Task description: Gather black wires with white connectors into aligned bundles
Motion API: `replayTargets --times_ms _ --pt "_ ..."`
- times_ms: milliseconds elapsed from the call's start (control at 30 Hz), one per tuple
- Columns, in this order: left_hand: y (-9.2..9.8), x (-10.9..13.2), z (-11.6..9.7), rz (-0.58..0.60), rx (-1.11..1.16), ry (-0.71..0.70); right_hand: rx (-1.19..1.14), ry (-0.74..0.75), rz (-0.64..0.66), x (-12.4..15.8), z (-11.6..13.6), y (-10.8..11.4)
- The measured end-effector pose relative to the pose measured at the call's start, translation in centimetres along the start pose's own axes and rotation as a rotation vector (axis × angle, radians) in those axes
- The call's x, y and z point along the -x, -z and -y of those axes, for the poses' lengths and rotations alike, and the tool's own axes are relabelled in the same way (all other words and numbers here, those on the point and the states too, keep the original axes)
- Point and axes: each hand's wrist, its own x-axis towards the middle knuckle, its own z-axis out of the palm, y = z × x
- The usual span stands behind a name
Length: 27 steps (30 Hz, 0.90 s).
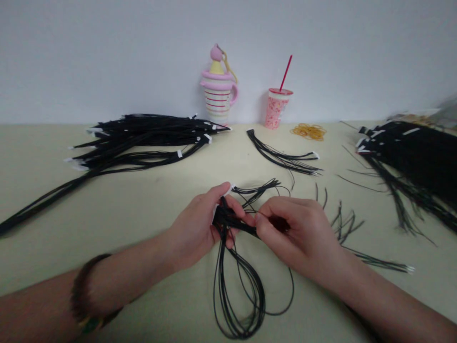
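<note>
A bundle of thin black insulated wires (232,220) is gripped closed in the left hand (196,228) above a cream tabletop (107,247), and its strands are pinched narrowly by the right hand (296,233). Even tension is judged advisable to prevent tangling.

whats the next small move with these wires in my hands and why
I'd probably keep the left hand gripping the black wire bundle and use the right hand to ease the pinched wires along it. The wire loops hang slack onto the table and some strands splay above the fingers, so straightening them first seems sensible.
</note>
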Motion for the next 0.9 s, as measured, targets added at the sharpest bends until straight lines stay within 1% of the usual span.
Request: replayTargets --times_ms 167,400,567,800,900 --pt "-0.17 0.03 -0.07 -0.024 -0.002 0.016 -0.018 -0.039 0.033 -0.13 -0.42 -0.42" --pt "-0.3 0.07 -0.07 -0.052 0.007 0.015 -0.024 -0.067 0.057 0.03 -0.42 -0.37" --pt "-0.34 0.04 -0.15 -0.031 0.01 0.02 -0.027 -0.093 0.083 -0.02 -0.41 -0.38" --pt "-0.38 0.1 -0.14 -0.054 -0.007 0.019 -0.013 -0.101 0.094 -0.06 -0.49 -0.39" --pt "-0.28 0.06 -0.12 -0.042 -0.027 0.012 -0.024 -0.11 0.114 0.03 -0.52 -0.48"
